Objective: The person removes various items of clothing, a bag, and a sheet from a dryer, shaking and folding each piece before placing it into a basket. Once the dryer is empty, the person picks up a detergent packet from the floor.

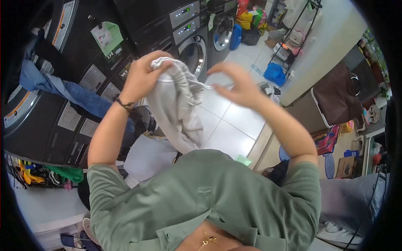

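Observation:
Light grey pants (169, 108) with a gathered elastic waistband hang in front of my chest, their lower part dropping toward the floor. My left hand (144, 75), with a dark bracelet at the wrist, is closed on the waistband, thumb over the bunched cloth. Off to the other side, my right hand (238, 85) is slightly blurred. Its thumb and fingertips pinch a thin white strip stretching from the waistband, which looks like a drawstring (205, 86).
Black front-loading washers (194, 54) line the left and back. Blue jeans (75, 94) drape from a machine at left. A white bundle (150, 157) sits below. At back right stand a black rack (299, 37) and a blue bag (275, 74); a brown bag (339, 94) is at right.

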The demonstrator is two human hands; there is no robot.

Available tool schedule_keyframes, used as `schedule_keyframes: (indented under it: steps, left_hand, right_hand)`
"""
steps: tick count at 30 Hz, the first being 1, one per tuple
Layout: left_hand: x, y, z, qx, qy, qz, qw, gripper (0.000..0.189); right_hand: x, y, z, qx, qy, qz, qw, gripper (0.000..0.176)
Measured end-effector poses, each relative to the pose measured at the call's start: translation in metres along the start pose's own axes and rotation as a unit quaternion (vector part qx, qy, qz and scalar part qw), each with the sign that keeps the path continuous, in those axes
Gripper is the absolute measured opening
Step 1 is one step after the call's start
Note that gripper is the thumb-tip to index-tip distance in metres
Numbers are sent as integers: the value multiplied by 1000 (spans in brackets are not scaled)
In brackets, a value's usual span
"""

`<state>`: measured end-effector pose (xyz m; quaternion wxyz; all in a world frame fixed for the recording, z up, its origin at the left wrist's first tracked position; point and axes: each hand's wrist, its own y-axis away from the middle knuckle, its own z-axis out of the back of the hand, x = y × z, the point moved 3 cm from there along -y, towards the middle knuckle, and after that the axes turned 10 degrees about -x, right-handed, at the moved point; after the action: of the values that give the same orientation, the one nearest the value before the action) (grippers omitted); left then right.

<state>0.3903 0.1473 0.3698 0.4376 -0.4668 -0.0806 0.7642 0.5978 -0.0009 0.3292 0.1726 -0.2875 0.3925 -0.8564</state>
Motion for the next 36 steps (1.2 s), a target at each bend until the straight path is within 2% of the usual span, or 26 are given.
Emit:
schedule_keyframes:
  steps: [1,2,4,7,8,9,10,11,12,13,14,15,16,18,20,21,22,24,25,28,29,32,33,35,36]
  left_hand:
    - [-8,0,-5,-3,25,-11,1000,18]
    - [-14,1,-6,-6,49,-21,999,19]
    - [-18,2,4,-30,33,-21,999,19]
    - [-1,10,20,-50,-65,-59,995,22]
    - [12,12,28,-53,-110,-81,989,24]
    - [30,16,32,-20,-109,-52,992,30]
    - [37,19,34,-6,-77,-28,997,32]
    - [41,21,35,9,-44,-4,999,33]
    - [44,21,35,25,-12,18,999,35]
    - [44,13,34,64,-21,56,996,37]
    - [57,4,28,75,-39,56,995,37]
    - [68,-5,23,30,-54,86,994,38]
    - [77,-15,16,-16,-70,115,991,40]
    - [102,-34,-2,-124,-84,80,986,44]
    - [67,-34,-22,-203,14,138,969,43]
    - [56,-36,-36,-206,110,130,964,46]
    - [46,-36,-50,-205,205,121,949,49]
    - [8,-24,-66,-181,33,30,982,61]
    - [-7,-20,-68,-188,49,-8,981,65]
    - [7,-24,-72,-142,166,15,976,62]
    - [3,-23,-71,-123,194,19,973,61]
    - [-19,-15,-62,-83,366,8,927,64]
    - [-26,-13,-54,-71,383,-15,921,68]
    - [-28,-8,-37,-63,339,-13,939,69]
    - [-25,-4,-29,-60,341,-3,938,66]
  right_hand:
    - [2,16,-26,46,40,-100,993,47]
    - [4,30,-49,17,-11,-82,996,46]
    - [1,50,-71,76,171,-29,982,39]
    - [-34,45,-35,67,146,41,986,37]
    - [-35,32,-13,36,176,47,983,37]
    - [-33,15,9,5,205,52,977,37]
    - [-45,6,20,49,100,-85,990,35]
    - [-56,0,27,91,-8,-221,971,35]
    - [-65,-4,30,130,-115,-350,920,34]
    - [-64,-16,32,104,-121,-338,928,35]
    - [-63,-27,28,80,-127,-325,934,36]
    - [-68,-36,20,33,-95,-316,943,41]
    - [-83,-40,8,-10,-128,-350,928,43]
    - [-76,-54,-9,-166,-110,-382,902,50]
    - [-74,-60,-31,-220,-170,-350,894,54]
    - [-45,-64,-36,-191,-273,-392,857,54]
    - [-30,-68,-44,-193,-342,-378,838,57]
    - [-1,-70,-38,-161,-579,-340,724,56]
    - [-10,-66,-33,-107,-556,-316,761,60]
    - [-26,-41,-6,-163,-378,-220,884,70]
    - [-55,-22,-5,-221,-252,-190,923,86]
    - [-109,32,-34,-117,-133,-205,963,85]
    - [-117,51,-48,-28,-134,-242,961,76]
    - [-112,73,-56,111,-144,-383,906,55]
    - [-108,84,-55,159,-152,-484,847,44]
